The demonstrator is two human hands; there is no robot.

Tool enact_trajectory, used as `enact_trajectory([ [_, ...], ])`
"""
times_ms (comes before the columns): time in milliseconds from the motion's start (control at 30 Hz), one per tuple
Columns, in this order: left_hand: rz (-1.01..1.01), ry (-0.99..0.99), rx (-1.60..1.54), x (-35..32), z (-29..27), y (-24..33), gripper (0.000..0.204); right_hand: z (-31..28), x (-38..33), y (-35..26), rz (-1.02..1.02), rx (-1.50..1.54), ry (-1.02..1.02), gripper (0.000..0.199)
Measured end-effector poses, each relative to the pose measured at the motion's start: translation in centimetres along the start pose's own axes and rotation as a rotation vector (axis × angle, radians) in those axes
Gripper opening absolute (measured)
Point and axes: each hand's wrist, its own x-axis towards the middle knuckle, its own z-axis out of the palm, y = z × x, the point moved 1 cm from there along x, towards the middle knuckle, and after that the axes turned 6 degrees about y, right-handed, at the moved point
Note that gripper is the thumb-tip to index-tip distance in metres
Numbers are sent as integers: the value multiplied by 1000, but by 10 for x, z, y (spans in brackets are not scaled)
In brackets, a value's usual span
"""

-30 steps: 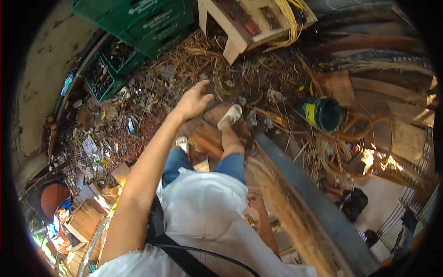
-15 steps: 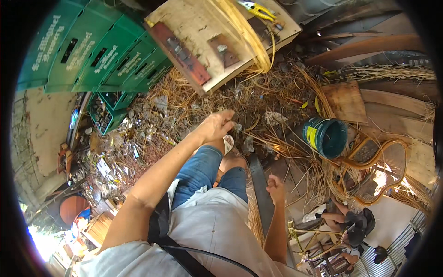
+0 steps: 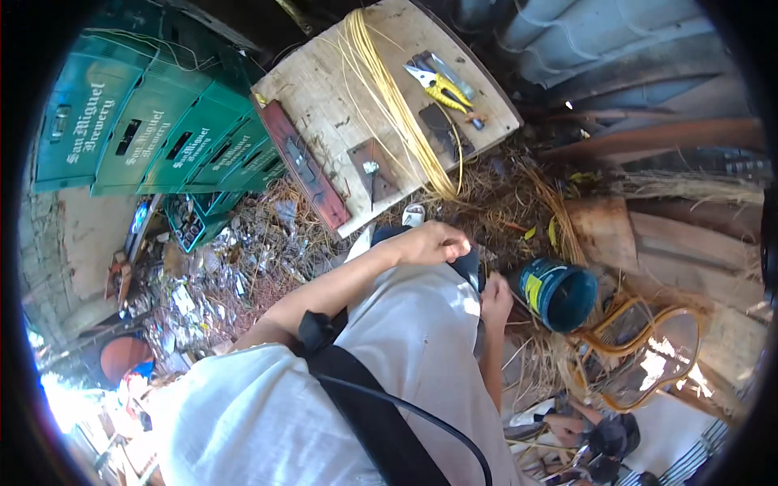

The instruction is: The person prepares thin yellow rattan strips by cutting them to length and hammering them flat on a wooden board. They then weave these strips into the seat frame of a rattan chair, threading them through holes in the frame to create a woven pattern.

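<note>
Nearest the camera, the person's white shirt and a black strap fill the lower middle of the view. Just beyond, the left hand (image 3: pixel 433 241) now rests curled at the lap, fingers folded in and touching the dark cloth over the knee; whether it grips anything, I cannot tell. 1 second ago that same arm was stretched far out over the straw-littered ground, and half a second ago it was already drawing back, so the reach is over and the hand has come home to the body. The right hand (image 3: pixel 496 301) hangs low beside the hip, loosely closed, just beside the blue bucket (image 3: pixel 561 293) with a yellow label; nothing shows plainly in its grasp.

Farther out, the view has swung so that the wooden table (image 3: pixel 324 89) now sits ahead of the knees. On it lie a bundle of yellow strands (image 3: pixel 397 105), draped over its near edge, and yellow-handled pliers (image 3: pixel 442 85). This suggests the work has turned toward the table.

Farthest left, green crates (image 3: pixel 146 130) stand stacked; curved cane hoops (image 3: pixel 640 356) lie at right.
</note>
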Motion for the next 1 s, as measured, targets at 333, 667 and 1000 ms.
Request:
enact_trajectory([
  [333,-441,555,-28,-93,5,6,29,99,281,-298,-984,-157,-162,18],
  [667,-667,1039,-456,-129,81,23,27,203,319,-350,-686,-725,-426,48],
  [1000,-539,1189,-496,-124,42,28,28,229,351,-331,-839,-594,-455,45],
])
